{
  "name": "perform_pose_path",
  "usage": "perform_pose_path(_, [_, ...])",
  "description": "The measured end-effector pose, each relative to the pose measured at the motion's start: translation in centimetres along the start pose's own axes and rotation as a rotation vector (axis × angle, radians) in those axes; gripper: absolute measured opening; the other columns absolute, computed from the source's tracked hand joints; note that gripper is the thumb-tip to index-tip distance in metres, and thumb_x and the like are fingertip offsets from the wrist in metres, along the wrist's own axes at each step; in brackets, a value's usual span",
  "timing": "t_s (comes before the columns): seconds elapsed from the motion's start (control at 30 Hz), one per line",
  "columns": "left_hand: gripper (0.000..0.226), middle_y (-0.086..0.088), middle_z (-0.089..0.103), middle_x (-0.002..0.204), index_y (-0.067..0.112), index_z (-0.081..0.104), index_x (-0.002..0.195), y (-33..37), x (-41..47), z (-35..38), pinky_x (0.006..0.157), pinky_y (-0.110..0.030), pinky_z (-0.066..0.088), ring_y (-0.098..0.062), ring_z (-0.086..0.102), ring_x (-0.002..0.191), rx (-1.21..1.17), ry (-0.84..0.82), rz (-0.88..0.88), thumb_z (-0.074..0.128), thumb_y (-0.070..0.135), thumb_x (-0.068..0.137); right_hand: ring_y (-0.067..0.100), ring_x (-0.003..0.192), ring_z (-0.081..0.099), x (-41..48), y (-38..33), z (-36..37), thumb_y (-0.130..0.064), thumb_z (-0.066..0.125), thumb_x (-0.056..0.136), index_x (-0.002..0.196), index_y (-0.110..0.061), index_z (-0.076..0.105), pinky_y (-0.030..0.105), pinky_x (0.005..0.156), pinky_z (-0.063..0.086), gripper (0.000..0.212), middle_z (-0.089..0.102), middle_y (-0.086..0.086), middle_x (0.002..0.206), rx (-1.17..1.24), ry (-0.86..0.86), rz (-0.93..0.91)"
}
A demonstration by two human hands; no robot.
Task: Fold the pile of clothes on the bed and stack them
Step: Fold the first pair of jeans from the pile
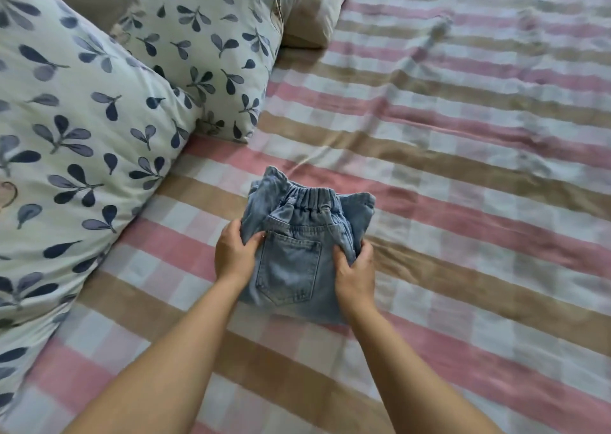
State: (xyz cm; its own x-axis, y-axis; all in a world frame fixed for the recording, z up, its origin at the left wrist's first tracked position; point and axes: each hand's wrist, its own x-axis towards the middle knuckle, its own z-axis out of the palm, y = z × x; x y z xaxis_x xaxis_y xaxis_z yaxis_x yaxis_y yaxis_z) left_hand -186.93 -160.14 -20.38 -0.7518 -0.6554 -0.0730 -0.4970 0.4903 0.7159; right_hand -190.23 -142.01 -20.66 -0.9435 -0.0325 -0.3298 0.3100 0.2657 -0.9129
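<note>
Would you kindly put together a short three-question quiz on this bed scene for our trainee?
1. True or false: the left hand and the right hand both grip the folded jeans.
2. Where are the leaf-print pillows? A. left of the jeans; B. right of them; C. on top of them.
3. Fill in: the waistband lies on the side of the jeans ____ from the person.

Key: 1 true; 2 A; 3 away.
</note>
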Motion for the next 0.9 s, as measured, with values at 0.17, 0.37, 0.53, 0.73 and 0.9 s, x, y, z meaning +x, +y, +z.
perform_pose_path(0.17, [0.032,-0.022,0.058,0.107,0.000,0.049,0.106,-2.8,1.5,2.6,0.070,-0.034,0.037,-0.035,0.055,0.097,0.142,-0.070,-0.057,0.049,0.029,0.094,0.033,0.120,0.045,1.8,2.7,0.7,-0.039,0.040,0.096,0.135,-0.006,0.030,0.039,0.090,0.039,0.052,0.043,0.016,0.136,-0.334,0.051,0.113])
perform_pose_path(0.37, [0.059,-0.021,0.034,0.136,0.003,0.022,0.143,-2.2,0.8,3.6,0.096,-0.049,0.031,-0.036,0.032,0.122,0.574,-0.008,-0.066,0.039,0.035,0.096,0.031,0.127,0.027,1.8,3.3,0.8,-0.041,0.033,0.096,0.148,-0.021,-0.004,0.042,0.099,0.027,0.067,0.026,0.012,0.142,-0.775,0.053,0.103])
perform_pose_path(0.53, [0.061,-0.020,0.038,0.138,0.003,0.037,0.138,2.7,-4.1,3.2,0.105,-0.051,0.023,-0.037,0.034,0.128,0.402,0.073,0.219,0.061,0.015,0.083,0.026,0.123,0.030,-0.1,2.7,-3.5,-0.047,0.034,0.095,0.138,-0.027,0.035,0.041,0.097,0.027,0.047,0.036,0.006,0.135,-0.703,-0.005,0.054])
perform_pose_path(0.73, [0.026,0.000,0.060,0.114,0.015,0.061,0.113,8.8,-16.8,6.4,0.095,-0.032,0.033,-0.018,0.051,0.112,0.206,-0.399,0.463,0.054,0.017,0.088,0.016,0.107,0.053,-8.0,4.1,-15.1,-0.030,0.049,0.092,0.109,-0.025,0.063,0.037,0.089,0.043,0.022,0.062,-0.006,0.109,-0.622,0.045,-0.047])
perform_pose_path(0.9, [0.024,0.003,0.060,0.108,0.018,0.058,0.114,14.7,-28.5,11.2,0.084,-0.026,0.044,-0.013,0.056,0.098,0.081,-0.757,0.574,0.049,0.023,0.093,0.011,0.100,0.055,-16.3,7.0,-27.3,-0.026,0.050,0.092,0.107,-0.025,0.063,0.029,0.082,0.046,0.019,0.063,-0.010,0.103,-0.660,0.115,0.037])
